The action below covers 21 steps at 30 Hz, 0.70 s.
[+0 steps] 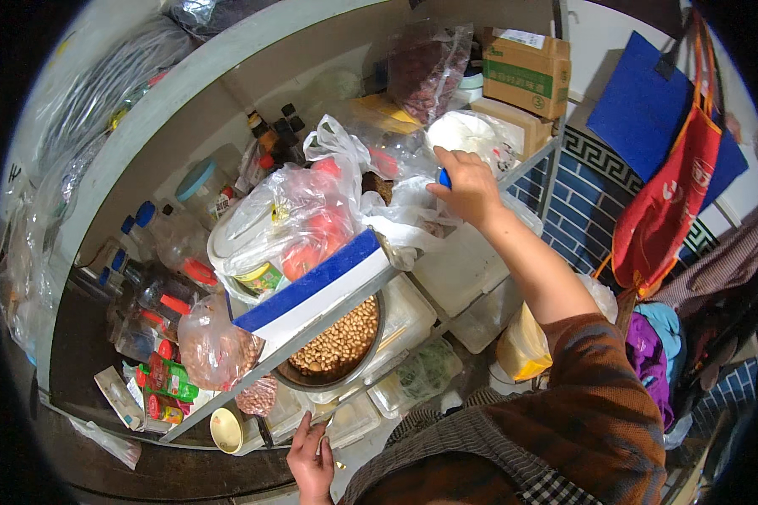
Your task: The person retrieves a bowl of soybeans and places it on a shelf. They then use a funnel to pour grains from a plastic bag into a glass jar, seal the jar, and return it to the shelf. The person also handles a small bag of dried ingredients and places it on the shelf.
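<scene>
My right hand (467, 186) reaches out over the shelf with its fingers curled at a blue cap (444, 178); what the cap belongs to is hidden. A white plastic bag (410, 199) lies just left of it, and a clear bag with white contents (467, 134) is behind it. Low in the picture, my left hand (311, 451) is raised near the lower shelf's edge with its fingers apart and nothing visible in it. Above it are a cream bowl (227, 430) and a metal pot of peanuts or beans (338, 341).
A blue-and-white box (316, 281) with bagged red fruit (319, 230) stands at the shelf edge. Capped bottles (164, 227) line the left side. A cardboard box (525, 72) sits at the back right. A red apron (666, 196) hangs at the right. Plastic containers (461, 278) lie below.
</scene>
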{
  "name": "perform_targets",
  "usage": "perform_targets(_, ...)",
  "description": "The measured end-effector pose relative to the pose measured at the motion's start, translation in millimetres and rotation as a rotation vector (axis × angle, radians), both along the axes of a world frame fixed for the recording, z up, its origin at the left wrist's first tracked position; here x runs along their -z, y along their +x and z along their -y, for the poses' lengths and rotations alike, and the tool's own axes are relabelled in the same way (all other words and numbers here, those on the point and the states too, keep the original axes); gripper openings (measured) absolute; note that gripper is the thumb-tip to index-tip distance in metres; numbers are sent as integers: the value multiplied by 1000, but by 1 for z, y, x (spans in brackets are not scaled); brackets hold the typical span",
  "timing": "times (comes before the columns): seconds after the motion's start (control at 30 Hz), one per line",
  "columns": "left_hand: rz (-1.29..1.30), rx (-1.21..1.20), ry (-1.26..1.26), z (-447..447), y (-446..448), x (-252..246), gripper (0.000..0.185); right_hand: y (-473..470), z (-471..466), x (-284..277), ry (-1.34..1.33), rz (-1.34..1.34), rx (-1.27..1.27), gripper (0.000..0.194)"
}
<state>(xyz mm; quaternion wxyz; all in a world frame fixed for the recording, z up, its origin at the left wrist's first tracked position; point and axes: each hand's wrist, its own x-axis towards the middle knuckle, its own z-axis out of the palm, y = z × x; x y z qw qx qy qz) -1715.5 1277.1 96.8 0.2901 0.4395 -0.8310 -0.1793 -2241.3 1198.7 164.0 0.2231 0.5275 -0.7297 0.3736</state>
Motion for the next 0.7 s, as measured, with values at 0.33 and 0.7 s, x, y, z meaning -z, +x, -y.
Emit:
perform_targets(0.33,76,-85,-17,18,-2,13,28,-78,35,-23,-180,-110,-173,54)
perform_targets(0.7,137,-26,-8,44,-37,-9,27,-157,31,1,-190,93,-63,49)
